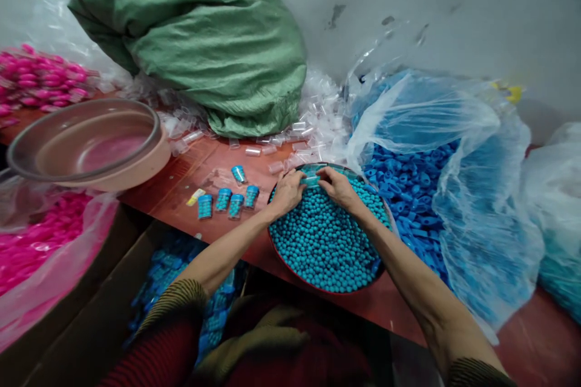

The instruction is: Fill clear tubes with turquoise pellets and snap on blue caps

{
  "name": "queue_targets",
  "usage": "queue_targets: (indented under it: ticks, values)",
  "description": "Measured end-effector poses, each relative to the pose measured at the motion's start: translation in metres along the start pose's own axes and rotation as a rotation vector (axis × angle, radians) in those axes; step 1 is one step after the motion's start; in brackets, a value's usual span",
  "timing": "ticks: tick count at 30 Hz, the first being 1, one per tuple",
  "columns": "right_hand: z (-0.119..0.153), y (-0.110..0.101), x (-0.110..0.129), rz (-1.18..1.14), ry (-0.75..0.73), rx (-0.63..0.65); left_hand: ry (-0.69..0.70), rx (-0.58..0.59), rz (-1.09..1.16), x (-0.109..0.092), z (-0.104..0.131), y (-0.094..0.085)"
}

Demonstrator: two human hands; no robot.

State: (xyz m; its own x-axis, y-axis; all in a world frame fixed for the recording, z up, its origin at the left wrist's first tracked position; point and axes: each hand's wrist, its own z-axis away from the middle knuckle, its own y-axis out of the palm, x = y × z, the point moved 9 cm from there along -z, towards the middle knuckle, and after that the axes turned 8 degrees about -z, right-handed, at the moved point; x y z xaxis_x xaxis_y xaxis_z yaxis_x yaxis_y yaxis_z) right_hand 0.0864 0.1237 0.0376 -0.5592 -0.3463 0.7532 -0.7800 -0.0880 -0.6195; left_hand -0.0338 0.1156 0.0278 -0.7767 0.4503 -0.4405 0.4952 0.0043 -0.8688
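Biggest first: red table (202, 172), running L to R along the grey wall. Green sack (200, 42) slumped on its far side, w/ loose empty tubes (253, 151) spilling round its base. To R, a clear plastic bag (490, 242), open, full of blue plastic pcs (403, 187). To L, a grey-rimmed basin (136, 164). Centre, nr the front edge: round bowl (333, 291), heaped w/ teal beads.

Left hand (289, 189) and right hand (336, 186) are both over the bowl's far side, fingertips pinching a clear tube (311, 179) lying crosswise btwn them, one hand at each end. Tube's just above the beads; fingers cover the ends and it's a bit blurred, so can't tell how much is in it.

Just L of the bowl, on the table: five small filled jars (205, 207) w/ blue lids, one slightly apart from the rest.

Handling (judgement): tube prob. v. light, thin stiff plastic, smooth so a bit slippery, may crack if squeezed hard. Best hold = light pinch on outer wall, mouth kept free. Smallest, the teal beads (322, 242): hard-looking, round, likely to roll if knocked.
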Motion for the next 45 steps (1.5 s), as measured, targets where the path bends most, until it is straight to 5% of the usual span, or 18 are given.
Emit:
queue_targets:
  ticks: [4,10,19,24,29,35,39,45]
  values:
    - [0.029,-0.001,0.001,0.257,-0.008,0.061,0.139,0.014,0.028,-0.023,0.003,0.011]
    - [0.039,0.003,0.025,0.709,-0.047,0.183,0.187,0.056,-0.150,-0.033,0.009,0.020]
    - [0.075,-0.057,0.031,0.823,-0.015,0.109,0.148,0.000,-0.123,-0.028,0.015,-0.004]
    - [0.090,-0.021,0.054,0.757,-0.069,0.235,0.134,0.109,-0.025,-0.054,0.024,-0.005]
    - [0.089,0.000,0.048,0.436,-0.001,0.206,0.255,0.239,-0.104,-0.072,0.045,0.007]
    - [0.064,-0.001,0.045,0.195,0.096,0.405,0.193,0.206,-0.371,-0.067,0.061,0.014]
    - [0.005,-0.011,0.055,0.490,0.090,0.144,0.181,0.214,-0.354,-0.069,0.065,0.017]
    - [-0.036,0.037,0.019,0.653,0.246,0.198,0.137,0.136,-0.243,-0.055,0.069,0.012]
